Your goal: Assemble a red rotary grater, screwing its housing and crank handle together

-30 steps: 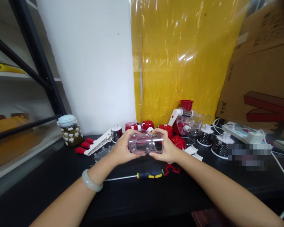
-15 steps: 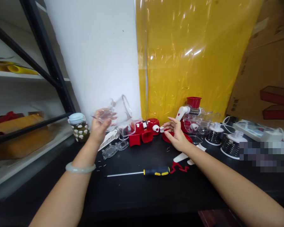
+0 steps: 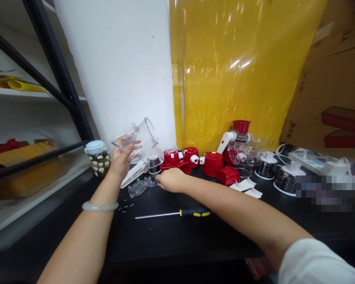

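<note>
Raised above the table, my left hand point(image 3: 122, 157) is closed around a clear plastic grater housing point(image 3: 148, 134), its round opening facing right. My right hand point(image 3: 173, 180) reaches across to the left, fingertips pinched at the edge of a flat clear plastic part point(image 3: 140, 186) lying on the table. Just behind that hand are red grater bases point(image 3: 170, 157), partly hidden by it. A white grater arm point(image 3: 135, 173) and a dark drum with a white rim point(image 3: 154, 164) lie beneath the raised housing.
A screwdriver point(image 3: 171, 214) lies in front, with small pins point(image 3: 126, 206) to its left. A patterned bottle point(image 3: 98, 158) stands at left. Rightward are red parts point(image 3: 212, 163), an upright rotary grater point(image 3: 240, 138), grater drums point(image 3: 291, 179), white strips point(image 3: 244, 184) and a power strip point(image 3: 310, 165).
My right hand has swung left and down from the red parts to the flat clear part, uncovering a red base. My left hand still holds the housing, tilted slightly differently.
</note>
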`<action>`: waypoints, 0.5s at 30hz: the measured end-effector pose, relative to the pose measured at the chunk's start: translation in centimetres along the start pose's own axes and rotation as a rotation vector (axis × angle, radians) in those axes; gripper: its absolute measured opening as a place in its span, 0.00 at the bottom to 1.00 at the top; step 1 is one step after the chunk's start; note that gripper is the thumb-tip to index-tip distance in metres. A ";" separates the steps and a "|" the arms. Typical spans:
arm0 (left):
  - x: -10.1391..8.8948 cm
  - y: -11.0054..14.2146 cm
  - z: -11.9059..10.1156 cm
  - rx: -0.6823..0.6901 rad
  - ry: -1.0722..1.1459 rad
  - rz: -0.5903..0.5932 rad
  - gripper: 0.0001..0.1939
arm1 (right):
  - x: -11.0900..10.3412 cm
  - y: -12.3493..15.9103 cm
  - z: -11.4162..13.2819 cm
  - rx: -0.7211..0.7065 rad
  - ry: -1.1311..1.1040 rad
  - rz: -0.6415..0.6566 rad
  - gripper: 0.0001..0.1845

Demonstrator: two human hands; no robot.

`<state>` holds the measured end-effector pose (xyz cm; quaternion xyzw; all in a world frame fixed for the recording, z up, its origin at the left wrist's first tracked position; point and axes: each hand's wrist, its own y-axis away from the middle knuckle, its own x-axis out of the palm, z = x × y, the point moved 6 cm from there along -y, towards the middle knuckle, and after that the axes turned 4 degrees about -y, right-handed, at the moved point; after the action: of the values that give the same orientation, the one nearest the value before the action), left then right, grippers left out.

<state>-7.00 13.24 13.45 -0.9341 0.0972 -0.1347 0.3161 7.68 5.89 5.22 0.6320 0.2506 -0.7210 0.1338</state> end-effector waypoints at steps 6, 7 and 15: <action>0.0 0.1 0.4 0.004 -0.081 -0.001 0.34 | 1.9 -4.1 1.2 0.106 0.024 0.124 0.19; -0.2 0.0 0.4 0.002 -0.079 -0.016 0.34 | 2.0 -4.3 1.2 0.120 0.017 0.128 0.19; -1.3 -0.4 0.1 0.032 -0.044 -0.132 0.32 | 2.1 -4.9 1.3 0.215 -0.087 0.111 0.20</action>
<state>-8.15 13.99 13.39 -0.9360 0.0263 -0.1361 0.3234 3.71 9.52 4.16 0.6237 0.1304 -0.7619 0.1159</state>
